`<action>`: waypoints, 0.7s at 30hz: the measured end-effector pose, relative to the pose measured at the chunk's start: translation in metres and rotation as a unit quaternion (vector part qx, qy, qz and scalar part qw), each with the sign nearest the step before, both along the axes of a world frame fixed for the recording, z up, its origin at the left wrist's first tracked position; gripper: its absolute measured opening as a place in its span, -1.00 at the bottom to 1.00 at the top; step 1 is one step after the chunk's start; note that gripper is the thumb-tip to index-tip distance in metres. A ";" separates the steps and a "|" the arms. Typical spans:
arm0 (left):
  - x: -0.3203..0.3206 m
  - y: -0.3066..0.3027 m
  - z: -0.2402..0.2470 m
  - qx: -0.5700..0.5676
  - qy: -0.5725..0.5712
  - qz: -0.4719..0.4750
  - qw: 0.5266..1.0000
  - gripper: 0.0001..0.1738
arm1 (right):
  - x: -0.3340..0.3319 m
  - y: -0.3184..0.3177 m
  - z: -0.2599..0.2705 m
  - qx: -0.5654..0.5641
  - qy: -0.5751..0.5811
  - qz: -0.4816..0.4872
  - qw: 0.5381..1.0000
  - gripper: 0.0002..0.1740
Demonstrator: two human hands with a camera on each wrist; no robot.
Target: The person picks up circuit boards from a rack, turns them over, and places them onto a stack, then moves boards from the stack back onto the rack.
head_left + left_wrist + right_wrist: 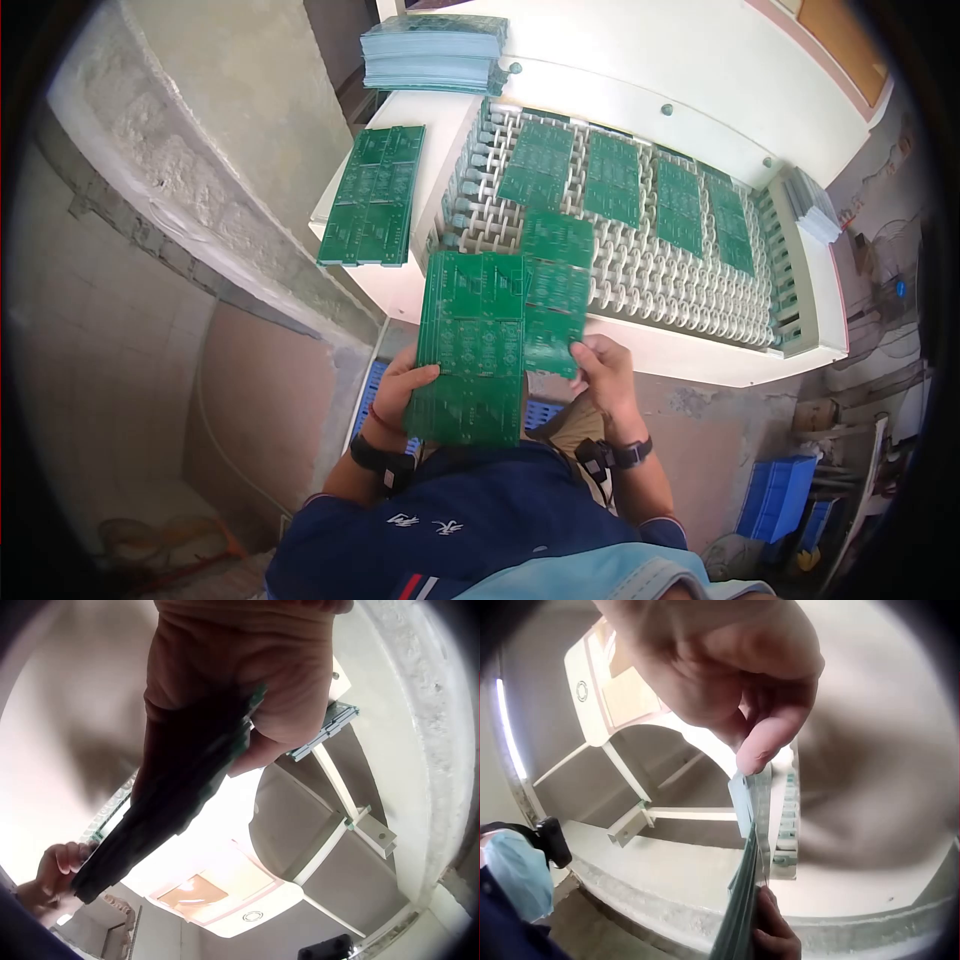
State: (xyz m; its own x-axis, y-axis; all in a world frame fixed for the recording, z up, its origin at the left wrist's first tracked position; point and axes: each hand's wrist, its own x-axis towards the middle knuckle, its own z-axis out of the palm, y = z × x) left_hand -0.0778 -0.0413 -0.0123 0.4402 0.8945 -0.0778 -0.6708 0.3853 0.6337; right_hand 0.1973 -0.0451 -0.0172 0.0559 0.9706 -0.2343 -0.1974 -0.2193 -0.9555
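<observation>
My left hand (398,388) grips a stack of green circuit boards (470,345) along its left edge, thumb on the top face. In the left wrist view the stack (172,776) shows edge-on, dark, with uneven layers. My right hand (606,372) pinches the lower right corner of a single circuit board (556,290), which overlaps the right side of the stack. The right wrist view shows the thumb and fingertips (761,750) together at that board's edge, with the stack (737,915) close beside it.
Ahead is a white machine with a roller conveyor (690,300), bearing several circuit boards (612,178). More boards (375,195) lie on its left ledge, near a tall stack (432,55). Another stack (810,205) stands at the right end. A blue bin (775,497) sits lower right.
</observation>
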 end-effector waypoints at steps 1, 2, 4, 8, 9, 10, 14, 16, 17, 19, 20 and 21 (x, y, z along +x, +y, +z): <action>0.000 0.000 0.000 0.002 0.000 0.001 1.000 -0.53 | -0.007 0.008 -0.003 0.002 0.000 0.001 1.000 -0.79; 0.000 -0.001 0.000 0.000 0.008 0.007 1.000 -0.54 | -0.014 0.015 -0.007 -0.001 0.016 0.011 1.000 -0.78; 0.001 -0.002 0.001 -0.002 0.015 0.015 1.000 -0.54 | -0.025 0.025 -0.011 -0.004 0.052 0.029 0.998 -0.77; 0.005 0.002 0.006 -0.017 0.021 0.024 0.999 -0.54 | -0.029 0.028 -0.017 -0.011 0.071 0.041 0.997 -0.74; 0.006 0.002 0.007 -0.018 0.020 0.018 0.999 -0.55 | -0.026 0.026 -0.013 -0.016 0.063 0.042 0.997 -0.73; 0.008 0.003 0.008 -0.020 0.020 0.015 0.999 -0.55 | -0.023 0.023 -0.009 -0.020 0.056 0.043 0.997 -0.71; 0.021 0.014 0.018 -0.012 0.038 -0.001 0.999 -0.56 | -0.008 0.003 0.011 -0.015 0.009 0.102 0.995 -0.71; 0.029 0.018 0.019 -0.004 0.050 -0.014 0.999 -0.57 | -0.008 -0.007 0.012 0.004 -0.030 0.126 0.992 -0.73; 0.033 0.021 0.016 0.014 0.062 -0.012 0.998 -0.55 | -0.009 -0.011 0.013 0.026 -0.067 0.152 0.986 -0.75; 0.039 0.025 0.012 0.034 0.074 -0.011 0.997 -0.54 | -0.007 -0.012 0.016 0.021 -0.049 0.102 0.993 -0.78; 0.041 0.026 0.011 0.034 0.074 -0.003 0.997 -0.55 | -0.001 -0.011 0.015 0.022 -0.036 0.071 0.997 -0.79; 0.042 0.027 0.011 0.034 0.075 0.005 0.997 -0.57 | 0.007 -0.009 0.014 0.024 -0.023 0.041 0.999 -0.79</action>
